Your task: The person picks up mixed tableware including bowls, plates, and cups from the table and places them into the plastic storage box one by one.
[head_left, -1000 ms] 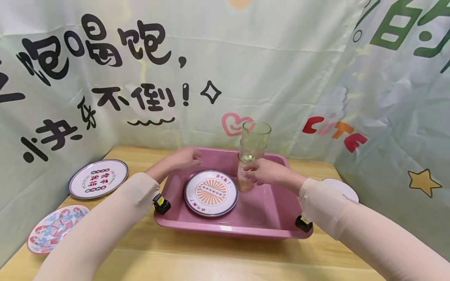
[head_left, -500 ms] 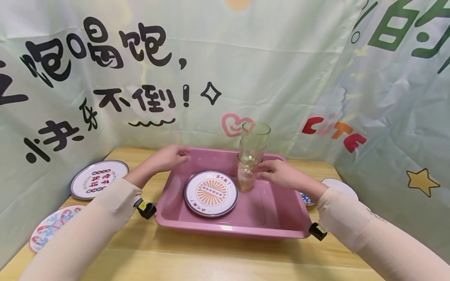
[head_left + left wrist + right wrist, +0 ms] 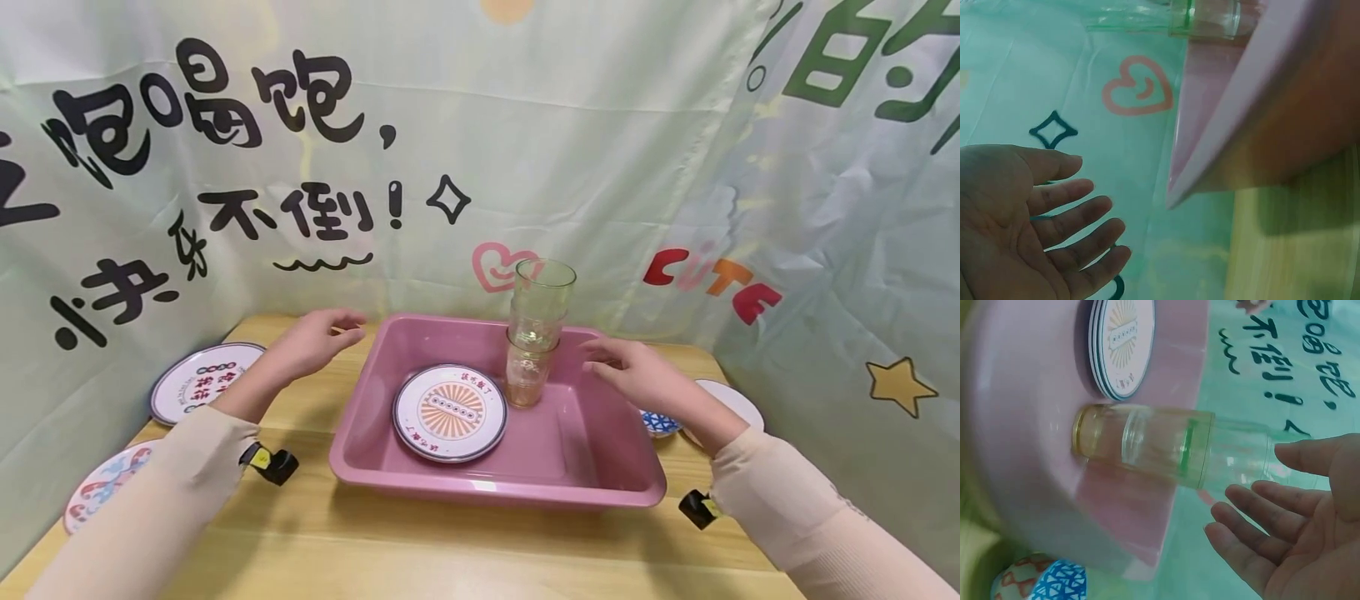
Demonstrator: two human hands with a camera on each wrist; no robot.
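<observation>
A pink plastic basin (image 3: 495, 492) stands on the wooden table. Inside it, on the left, lies a stack of round white plates (image 3: 450, 412) with an orange sunburst print on top. Beside the plates rises a tall stack of nested clear glasses (image 3: 534, 333), greenish above and amber at the bottom. My left hand (image 3: 318, 342) hovers off the basin's left side, fingers loosely extended and holding nothing. Over the basin's right side, apart from the glasses, is my right hand (image 3: 630, 375). In the right wrist view its relaxed fingers (image 3: 1254, 528) show nothing between them.
On the left lie a white plate (image 3: 191, 383) with red lettering and a colourfully patterned plate (image 3: 105, 487), partly behind my sleeve. Right of the basin are a blue-patterned bowl (image 3: 660, 423) and a white dish (image 3: 738, 400). A printed curtain (image 3: 622, 167) hangs behind the table.
Both hands have drawn apart: the left moved left out of the basin, the right moved away from the glasses to the right. Glasses, plates and basin stayed in place.
</observation>
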